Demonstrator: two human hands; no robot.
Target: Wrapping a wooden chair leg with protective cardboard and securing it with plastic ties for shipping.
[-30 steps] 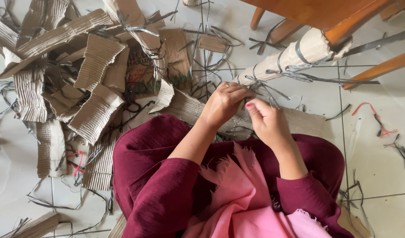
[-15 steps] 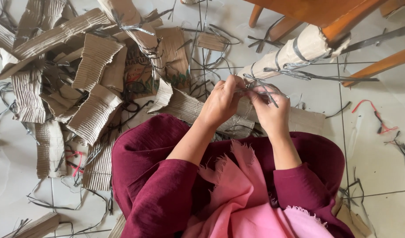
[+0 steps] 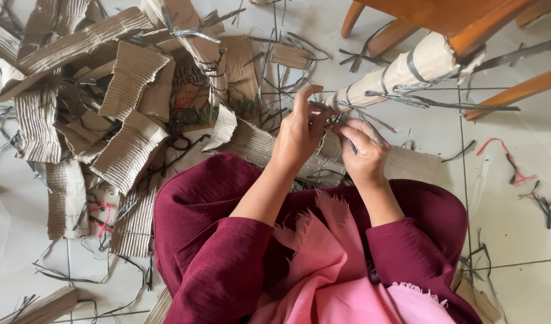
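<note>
**Strap work at the end of a cardboard roll**

The person sits on the tiled floor (image 3: 515, 204) in dark red clothing, both hands raised at the centre of the frame. The left hand (image 3: 299, 135) has its fingers partly spread, the tips closing on thin grey strap strands (image 3: 371, 120). The right hand (image 3: 362, 150) is curled, pinching the same strands just beside the left.

The strands run from the near end of a rolled cardboard tube (image 3: 407, 69), which slopes toward the upper right under an orange wooden chair (image 3: 461, 18). Several grey bands sit around the tube; whether they are tight cannot be told.

Progress, as judged: a large heap of loose corrugated cardboard pieces (image 3: 107, 102) fills the left of the frame, with cut strap ends scattered about. One roll appears bound; the heap is unrolled.
</note>
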